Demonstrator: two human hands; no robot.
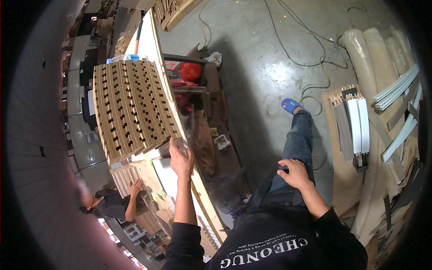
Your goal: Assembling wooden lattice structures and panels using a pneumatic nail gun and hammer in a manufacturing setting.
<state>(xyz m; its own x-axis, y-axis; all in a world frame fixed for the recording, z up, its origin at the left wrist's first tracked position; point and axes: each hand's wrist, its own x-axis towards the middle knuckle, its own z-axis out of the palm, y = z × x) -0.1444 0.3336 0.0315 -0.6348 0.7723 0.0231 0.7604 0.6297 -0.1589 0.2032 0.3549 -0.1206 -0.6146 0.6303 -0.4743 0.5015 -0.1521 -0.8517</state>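
Note:
A wide stack of notched tan wooden strips point(135, 105) stands on the workbench at the left, its slots lined up in rows. My left hand point(182, 159) is at the near right corner of this stack, thumb and fingers extended and apart. The fingertips seem to touch the strip ends, though I cannot make out the exact contact. My right hand point(294, 173) lies over my thigh in dark jeans point(299, 139), palm down with the fingers loosely stretched and nothing held.
Across the bench point(204, 198), a person in black point(112, 204) has a hand on a smaller wood stack point(126, 177). Red bags point(188, 72) sit under the bench. Cables point(310, 63) trail over the floor. White and grey strips point(355, 126) and wrapped rolls point(360, 54) lie right.

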